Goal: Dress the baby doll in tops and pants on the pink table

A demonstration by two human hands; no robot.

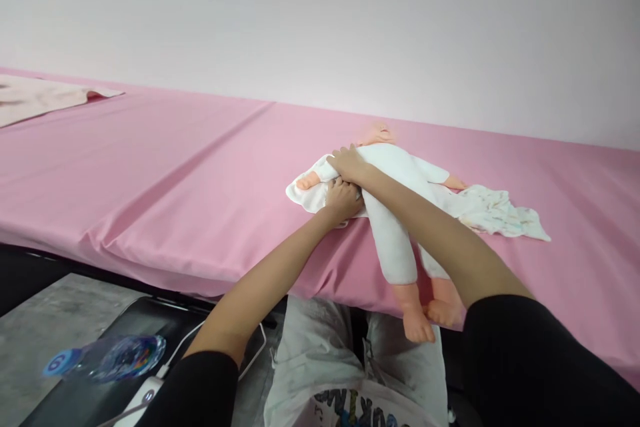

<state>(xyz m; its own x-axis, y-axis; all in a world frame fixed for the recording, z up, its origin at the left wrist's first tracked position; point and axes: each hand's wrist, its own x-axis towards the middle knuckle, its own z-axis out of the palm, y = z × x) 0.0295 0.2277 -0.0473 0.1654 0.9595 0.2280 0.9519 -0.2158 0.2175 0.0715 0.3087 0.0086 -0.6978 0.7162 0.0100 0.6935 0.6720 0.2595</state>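
Note:
A baby doll (390,167) with a white cloth body lies on its back on the pink bed cover, legs hanging over the near edge. Under it is a white printed baby garment (500,213), spread to the right and poking out beneath the doll's arm on the left. My right hand (349,163) reaches across the doll, its fingers closed round the upper part of that arm. Just below, my left hand (343,199) is curled on the garment beside the doll's body. What lies under its fingertips is hidden.
The pink cover (200,173) runs along a white wall (300,27). A pale cloth (45,97) lies at the far left. Below left, a plastic bottle (115,357) and a white device (140,400) with a cable rest on a black seat (70,393).

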